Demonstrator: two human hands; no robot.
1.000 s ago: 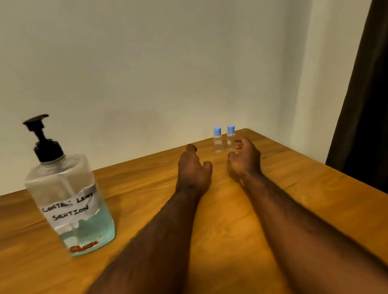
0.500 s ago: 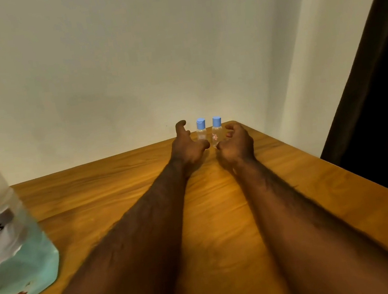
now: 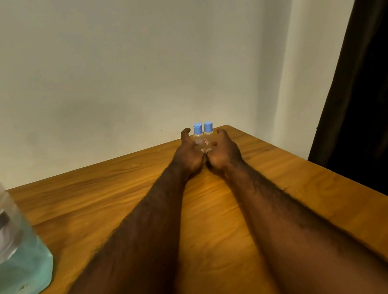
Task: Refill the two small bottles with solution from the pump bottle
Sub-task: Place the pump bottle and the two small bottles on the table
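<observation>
Left hand (image 3: 188, 158) and right hand (image 3: 224, 154) reach the small bottles at the far edge of the table (image 3: 118, 181).
The left hand's fingers curl round the left small bottle (image 3: 198, 136), and the right hand's round the right small bottle (image 3: 209, 133). Each seems to be gripped, though the hands hide the lower halves. Both bottles are upright, blue-capped and side by side. The pump bottle (image 3: 10, 257), part full of bluish liquid, stands well apart at the left.

The left hand (image 3: 189, 156) and right hand (image 3: 224, 151) hem in the two small bottles (image 3: 198, 132) close to the wall (image 3: 130, 81), while open desk (image 3: 110, 197) stretches left to the pump bottle (image 3: 10, 257).
</observation>
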